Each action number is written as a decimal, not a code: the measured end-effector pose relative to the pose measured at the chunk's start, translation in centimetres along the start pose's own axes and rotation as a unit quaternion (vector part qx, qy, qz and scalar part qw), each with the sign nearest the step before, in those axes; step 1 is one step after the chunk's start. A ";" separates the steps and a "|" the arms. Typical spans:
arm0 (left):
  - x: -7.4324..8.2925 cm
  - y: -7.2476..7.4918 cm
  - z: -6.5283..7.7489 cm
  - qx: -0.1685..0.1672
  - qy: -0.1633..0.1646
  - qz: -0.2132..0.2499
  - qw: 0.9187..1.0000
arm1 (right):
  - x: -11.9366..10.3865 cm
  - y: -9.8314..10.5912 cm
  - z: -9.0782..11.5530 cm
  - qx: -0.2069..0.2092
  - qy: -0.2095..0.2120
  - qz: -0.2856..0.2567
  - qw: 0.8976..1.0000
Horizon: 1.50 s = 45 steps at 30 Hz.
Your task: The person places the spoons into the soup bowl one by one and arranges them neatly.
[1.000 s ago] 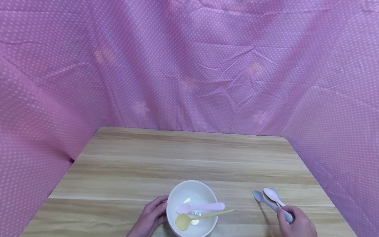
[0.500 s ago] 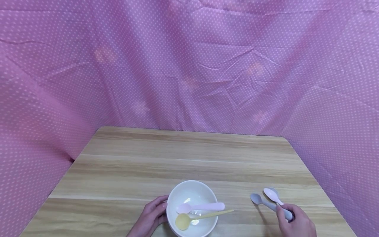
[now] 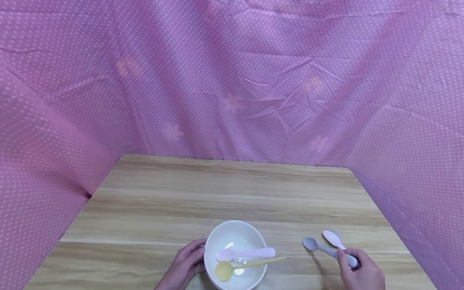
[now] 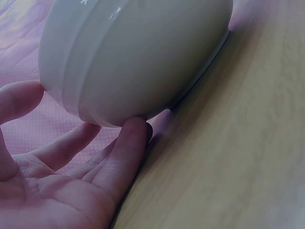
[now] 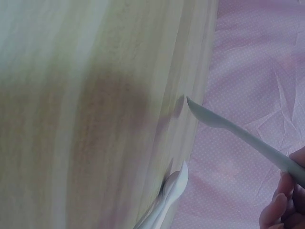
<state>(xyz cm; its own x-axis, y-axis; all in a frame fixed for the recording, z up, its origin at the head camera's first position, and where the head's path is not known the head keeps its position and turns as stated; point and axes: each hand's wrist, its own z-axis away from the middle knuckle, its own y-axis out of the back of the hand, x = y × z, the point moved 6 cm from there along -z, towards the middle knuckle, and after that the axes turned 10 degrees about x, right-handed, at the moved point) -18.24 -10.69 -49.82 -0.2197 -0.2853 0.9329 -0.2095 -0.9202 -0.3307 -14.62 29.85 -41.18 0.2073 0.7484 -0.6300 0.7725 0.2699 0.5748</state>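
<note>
My right hand (image 3: 362, 270) pinches the handle of a grey spoon (image 3: 327, 250), its bowl end pointing left above the table. In the right wrist view the grey spoon (image 5: 248, 138) slants over the wood, with fingertips at its handle. A pale pink spoon (image 3: 333, 239) lies beside that hand, over another greyish spoon (image 3: 336, 232). At the front, the left hand (image 3: 185, 264) touches the outside of a white bowl (image 3: 237, 230) with spread fingertips. Inside the bowl lean a lilac spoon (image 3: 250, 253) and a yellow spoon (image 3: 224, 271), their handles crossing the right rim.
A wood-grain table (image 3: 217, 189) carries everything. Pink dotted cloth (image 3: 224, 80) hangs behind the table and along both sides.
The grey spoon in my right hand has swung slightly, its tip shifting left and a little nearer. My left hand and the bowl have stayed put.
</note>
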 end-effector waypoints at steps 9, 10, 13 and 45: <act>0.0 0.0 0.0 0.000 -0.009 0.003 1.000 | -0.2 -0.3 0.0 -0.026 -0.025 -0.007 0.999; 0.0 0.0 -0.1 -0.001 -0.011 0.002 1.000 | -0.3 -0.4 0.0 -0.030 -0.025 -0.010 0.999; -0.1 0.0 -0.1 0.000 -0.011 0.000 1.000 | -0.5 -0.4 0.0 -0.041 -0.035 -0.010 0.998; 0.1 -0.1 0.0 -0.010 -0.008 0.004 1.000 | -4.0 -1.0 0.9 -0.056 -0.015 -0.072 0.996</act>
<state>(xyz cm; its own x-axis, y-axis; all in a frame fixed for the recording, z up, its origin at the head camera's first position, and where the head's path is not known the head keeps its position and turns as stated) -18.29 -10.67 -49.68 -0.2057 -0.2967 0.9325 -0.2275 -0.9123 -0.3405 -15.65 26.08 -39.72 0.1187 0.6791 -0.7244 0.7247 0.4395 0.5308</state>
